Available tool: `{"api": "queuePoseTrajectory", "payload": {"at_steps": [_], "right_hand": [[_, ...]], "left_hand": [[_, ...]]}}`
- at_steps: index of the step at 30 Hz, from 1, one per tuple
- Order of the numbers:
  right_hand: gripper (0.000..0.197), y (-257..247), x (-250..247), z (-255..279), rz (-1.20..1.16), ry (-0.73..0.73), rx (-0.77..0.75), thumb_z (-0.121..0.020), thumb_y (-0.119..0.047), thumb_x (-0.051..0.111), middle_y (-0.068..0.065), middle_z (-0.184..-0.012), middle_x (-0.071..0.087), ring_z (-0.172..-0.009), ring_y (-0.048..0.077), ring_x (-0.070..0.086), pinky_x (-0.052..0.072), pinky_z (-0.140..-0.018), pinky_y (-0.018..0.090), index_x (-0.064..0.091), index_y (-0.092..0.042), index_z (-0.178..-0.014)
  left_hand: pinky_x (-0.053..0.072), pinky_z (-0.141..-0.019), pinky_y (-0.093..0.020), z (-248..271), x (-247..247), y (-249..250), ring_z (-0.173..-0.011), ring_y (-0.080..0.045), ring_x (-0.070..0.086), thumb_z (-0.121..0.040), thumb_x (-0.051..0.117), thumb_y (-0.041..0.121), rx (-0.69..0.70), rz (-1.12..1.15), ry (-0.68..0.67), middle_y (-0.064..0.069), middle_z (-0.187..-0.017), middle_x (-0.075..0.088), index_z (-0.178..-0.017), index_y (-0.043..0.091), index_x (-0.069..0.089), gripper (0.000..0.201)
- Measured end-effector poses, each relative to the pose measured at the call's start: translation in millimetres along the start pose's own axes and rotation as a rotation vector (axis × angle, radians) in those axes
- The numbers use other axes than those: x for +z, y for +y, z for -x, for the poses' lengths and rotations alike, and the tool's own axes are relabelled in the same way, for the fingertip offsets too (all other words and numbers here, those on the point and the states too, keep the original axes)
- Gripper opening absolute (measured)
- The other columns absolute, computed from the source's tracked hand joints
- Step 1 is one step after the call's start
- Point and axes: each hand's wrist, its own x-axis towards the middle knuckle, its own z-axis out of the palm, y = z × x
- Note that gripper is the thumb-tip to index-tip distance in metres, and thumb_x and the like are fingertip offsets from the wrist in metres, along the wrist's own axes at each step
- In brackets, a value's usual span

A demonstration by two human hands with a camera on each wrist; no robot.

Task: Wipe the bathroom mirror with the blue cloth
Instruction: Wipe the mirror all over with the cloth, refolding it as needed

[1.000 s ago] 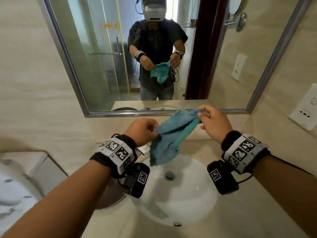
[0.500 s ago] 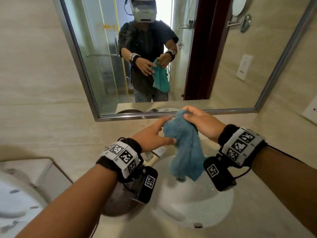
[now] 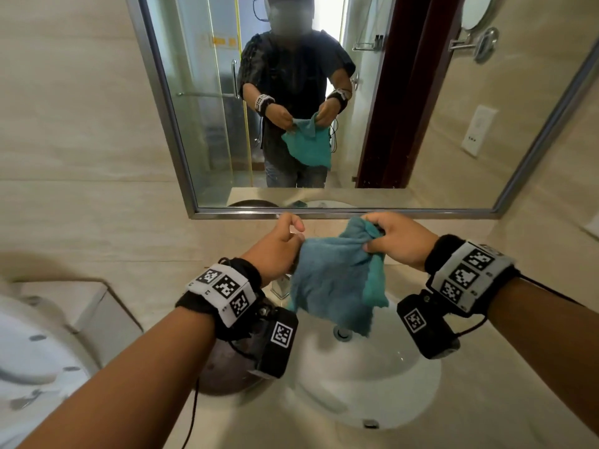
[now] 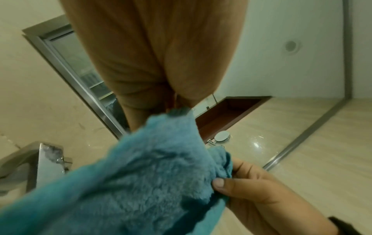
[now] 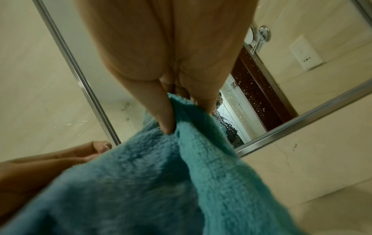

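The blue cloth (image 3: 337, 280) hangs spread between both hands above the sink, just below the mirror (image 3: 421, 108). My left hand (image 3: 282, 246) pinches its left upper corner; my right hand (image 3: 393, 239) grips a bunched right upper corner. In the left wrist view the fluffy cloth (image 4: 141, 174) fills the lower frame, with the right hand (image 4: 257, 190) holding its far edge. From the right wrist, the thumb and fingers pinch a fold of the cloth (image 5: 171, 182), and water spots dot the mirror (image 5: 253, 101). The cloth's lower part hangs free.
A white sink (image 3: 372, 384) with a drain lies under the cloth in a beige counter. A chrome tap (image 4: 46, 157) stands behind the left hand. A dark round bowl (image 3: 227, 371) sits left of the sink. Wall sockets are on the right wall.
The left hand, open beside the bunched cloth half a second ago, has taken hold of a corner. The cloth now hangs spread between both hands instead of dangling from the right hand.
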Motion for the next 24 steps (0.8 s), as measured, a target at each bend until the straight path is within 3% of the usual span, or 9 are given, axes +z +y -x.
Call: {"api": "queuePoseTrajectory", "payload": {"at_steps": [3, 6, 9, 12, 14, 16, 19, 21, 24], "right_hand": [[0.014, 4, 1, -3, -0.083, -0.003, 0.006, -0.088, 0.003, 0.052, 0.020, -0.094, 0.063, -0.082, 0.026, 0.062, 0.055, -0.074, 0.044, 0.058, -0.001, -0.101], [0.018, -1, 5, -5, -0.274, -0.034, 0.005, -0.095, -0.001, 0.042, 0.004, -0.088, 0.059, -0.074, 0.013, 0.060, 0.052, -0.055, 0.023, 0.051, -0.017, -0.098], [0.021, -5, 12, -11, -0.295, -0.005, -0.071, -0.094, -0.006, 0.047, 0.001, -0.094, 0.062, -0.087, 0.017, 0.061, 0.053, -0.071, 0.028, 0.053, -0.026, -0.096], [0.014, -10, 20, -16, -0.233, 0.039, -0.093, -0.092, -0.015, 0.054, 0.001, -0.101, 0.065, -0.098, 0.019, 0.062, 0.051, -0.087, 0.035, 0.054, -0.027, -0.099], [0.008, -13, 23, -18, -0.194, 0.082, -0.085, -0.090, -0.021, 0.057, 0.001, -0.097, 0.066, -0.094, 0.019, 0.063, 0.052, -0.084, 0.036, 0.056, -0.025, -0.096], [0.008, -15, 22, -17, -0.169, 0.119, -0.110, -0.089, -0.024, 0.061, 0.004, -0.092, 0.069, -0.088, 0.019, 0.065, 0.053, -0.078, 0.033, 0.062, -0.018, -0.094], [0.009, -13, 18, -18, -0.169, 0.141, -0.146, -0.089, -0.025, 0.061, 0.001, -0.084, 0.068, -0.078, 0.014, 0.063, 0.050, -0.067, 0.022, 0.065, -0.017, -0.088], [0.009, -8, 11, -19, -0.117, 0.136, -0.128, -0.091, -0.028, 0.058, -0.002, -0.084, 0.066, -0.078, 0.012, 0.061, 0.048, -0.067, 0.023, 0.062, -0.021, -0.089], [0.008, 1, 1, -22, 0.056, 0.100, -0.085, -0.091, -0.030, 0.057, -0.004, -0.083, 0.061, -0.074, 0.011, 0.057, 0.045, -0.060, 0.019, 0.055, -0.023, -0.089]], "left_hand": [[0.042, -0.046, -0.021, 6, 1, 4, -0.044, -0.005, 0.044, -0.099, 0.045, 0.023, -0.023, 0.069, 0.027, 0.001, -0.066, 0.046, -0.102, 0.018, 0.042, 0.006], [0.056, -0.071, -0.039, 11, 0, 2, -0.053, -0.009, 0.058, -0.083, 0.068, 0.021, -0.120, 0.171, -0.097, 0.001, -0.072, 0.049, -0.115, 0.015, 0.043, 0.040], [0.053, -0.084, -0.038, 15, 1, -2, -0.081, -0.016, 0.062, -0.067, 0.079, 0.034, -0.193, -0.060, -0.221, -0.002, -0.097, 0.053, -0.128, 0.018, 0.044, 0.072], [0.052, -0.078, -0.021, 20, 13, 2, -0.097, -0.003, 0.058, -0.082, 0.069, 0.042, -0.151, -0.186, -0.303, 0.003, -0.121, 0.055, -0.129, 0.022, 0.046, 0.056], [0.047, -0.063, -0.007, 20, 24, 7, -0.080, 0.012, 0.061, -0.093, 0.056, 0.029, -0.136, -0.124, -0.319, 0.011, -0.104, 0.060, -0.117, 0.021, 0.049, 0.026], [0.045, -0.056, -0.005, 17, 32, 7, -0.065, 0.012, 0.061, -0.094, 0.054, 0.023, -0.101, -0.084, -0.280, 0.014, -0.090, 0.061, -0.108, 0.021, 0.052, 0.013], [0.055, -0.067, -0.026, 9, 33, -5, -0.072, -0.010, 0.065, -0.089, 0.062, 0.022, -0.090, -0.182, -0.111, -0.001, -0.089, 0.068, -0.103, 0.013, 0.063, 0.017], [0.055, -0.078, -0.038, 5, 30, -13, -0.081, -0.024, 0.065, -0.090, 0.056, 0.018, -0.089, -0.250, -0.001, -0.010, -0.090, 0.069, -0.098, 0.006, 0.065, 0.017], [0.053, -0.085, -0.045, 3, 21, -20, -0.088, -0.028, 0.064, -0.094, 0.047, 0.016, -0.070, -0.278, 0.062, -0.010, -0.092, 0.068, -0.095, 0.008, 0.066, 0.020]]}}
